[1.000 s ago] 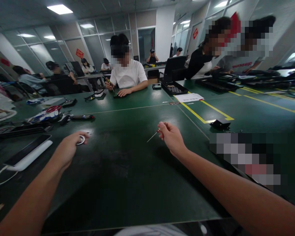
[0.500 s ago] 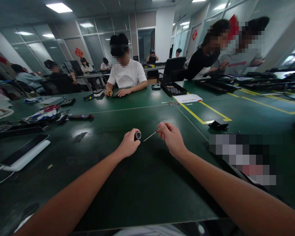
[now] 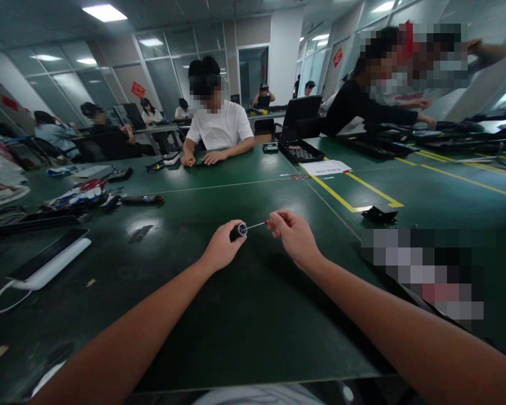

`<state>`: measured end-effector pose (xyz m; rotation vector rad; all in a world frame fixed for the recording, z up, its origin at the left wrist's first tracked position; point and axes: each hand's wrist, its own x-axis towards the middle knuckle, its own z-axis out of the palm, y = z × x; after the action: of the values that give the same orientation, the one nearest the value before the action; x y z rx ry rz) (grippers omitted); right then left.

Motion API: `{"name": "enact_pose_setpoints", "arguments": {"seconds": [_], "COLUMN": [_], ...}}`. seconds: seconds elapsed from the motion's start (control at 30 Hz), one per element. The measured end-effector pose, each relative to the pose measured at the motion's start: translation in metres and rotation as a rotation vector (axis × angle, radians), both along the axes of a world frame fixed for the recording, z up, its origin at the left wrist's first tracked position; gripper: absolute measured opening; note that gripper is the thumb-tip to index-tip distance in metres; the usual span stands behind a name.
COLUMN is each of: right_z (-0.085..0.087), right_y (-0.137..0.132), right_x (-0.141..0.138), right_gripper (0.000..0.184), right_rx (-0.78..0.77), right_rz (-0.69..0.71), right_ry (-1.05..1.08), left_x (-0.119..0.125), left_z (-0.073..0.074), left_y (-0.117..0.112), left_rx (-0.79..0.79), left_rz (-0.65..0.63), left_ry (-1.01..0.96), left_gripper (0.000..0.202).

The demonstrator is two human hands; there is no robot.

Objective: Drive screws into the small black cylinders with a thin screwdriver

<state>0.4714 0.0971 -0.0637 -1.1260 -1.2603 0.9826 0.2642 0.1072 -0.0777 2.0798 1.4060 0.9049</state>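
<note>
Screwdriver, pinched by fingertips of the right hand, meets the black cylinder clamped between thumb and fingers of the left hand; a loose pinch could skid its tip thumbward.

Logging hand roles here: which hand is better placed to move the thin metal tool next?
Right, I'd judge: the right hand grips the thin metal tool, its tip at the ringed end of the black cylinder. The left hand grips that cylinder, so it seems better placed for steadying.
</note>
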Motion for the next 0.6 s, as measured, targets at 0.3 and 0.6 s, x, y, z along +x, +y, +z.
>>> {"name": "enact_pose_setpoints", "arguments": {"seconds": [0.3,0.6], "right_z": [0.0008,-0.0027], "right_y": [0.0019,0.0039], "right_x": [-0.0003,-0.0008], "right_gripper": [0.03,0.028], "right_rx": [0.028,0.032], "right_rz": [-0.026,-0.046], "right_ry": [-0.002,-0.012], "left_x": [-0.0036,-0.0029], "left_z": [-0.0031,-0.0022], "left_y": [0.0018,0.002], "left_rx": [0.002,0.008], "left_rz": [0.006,0.013], "left_ry": [0.012,-0.004], "left_gripper": [0.037,0.037]}}
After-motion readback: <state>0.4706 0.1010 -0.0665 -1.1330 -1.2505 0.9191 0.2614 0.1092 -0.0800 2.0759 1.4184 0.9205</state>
